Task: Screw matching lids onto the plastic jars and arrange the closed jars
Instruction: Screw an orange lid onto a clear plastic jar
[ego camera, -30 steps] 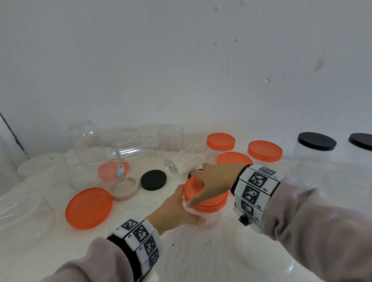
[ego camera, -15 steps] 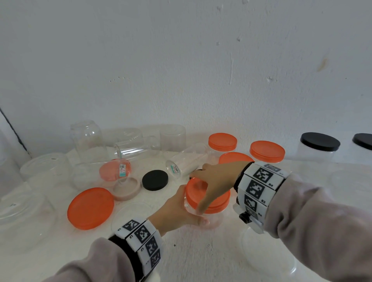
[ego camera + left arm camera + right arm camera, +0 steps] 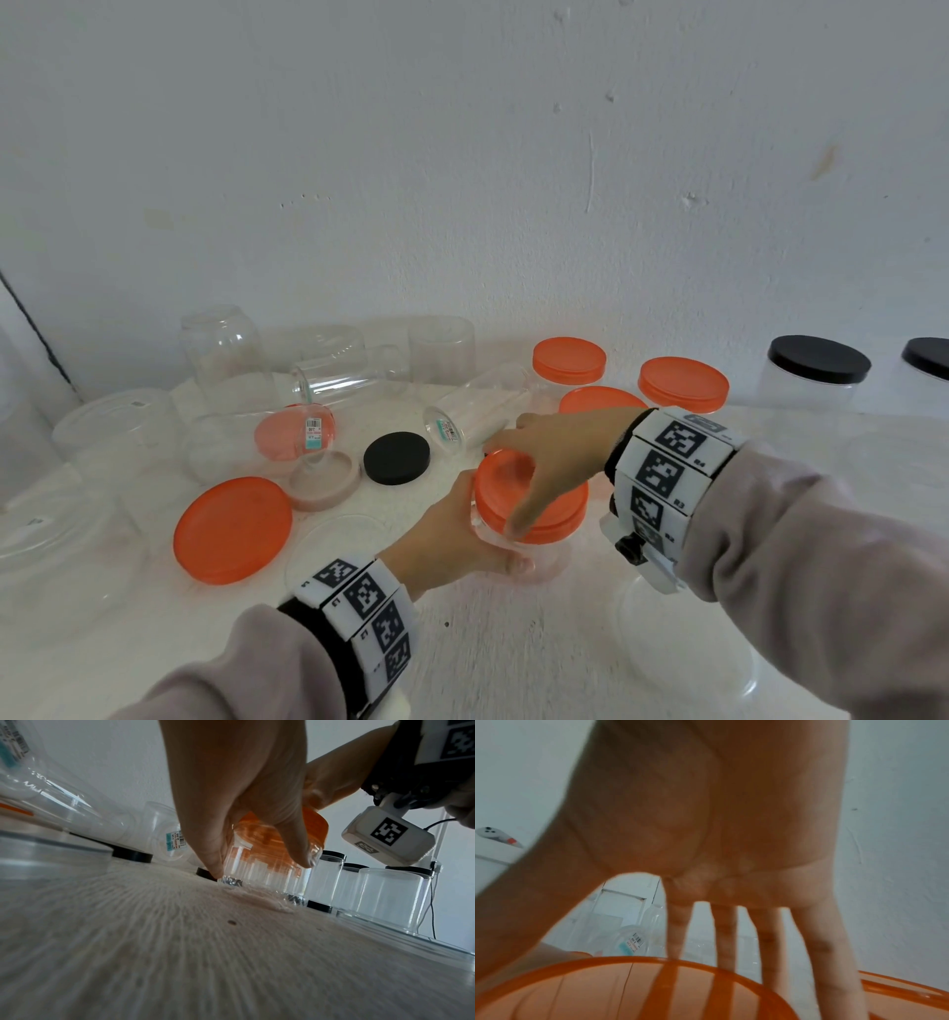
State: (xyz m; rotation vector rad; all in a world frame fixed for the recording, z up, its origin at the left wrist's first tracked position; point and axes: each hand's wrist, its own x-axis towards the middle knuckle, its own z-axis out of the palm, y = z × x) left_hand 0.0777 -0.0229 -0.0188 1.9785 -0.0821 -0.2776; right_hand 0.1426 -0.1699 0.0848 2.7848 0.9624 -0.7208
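Open tabletop (image 3: 513, 658) toward the near edge, free for a pass from the front. Blocked on the left by a loose orange lid (image 3: 232, 529), a tan lid (image 3: 324, 480) and a black lid (image 3: 396, 457). Crowded behind by a clear jar lying on its side (image 3: 475, 411) and three orange-lidded jars (image 3: 683, 383) (one half hidden by the wrist). Walled off far right by black-lidded jars (image 3: 816, 370). Just right of the wrist, an upturned clear container (image 3: 688, 647).
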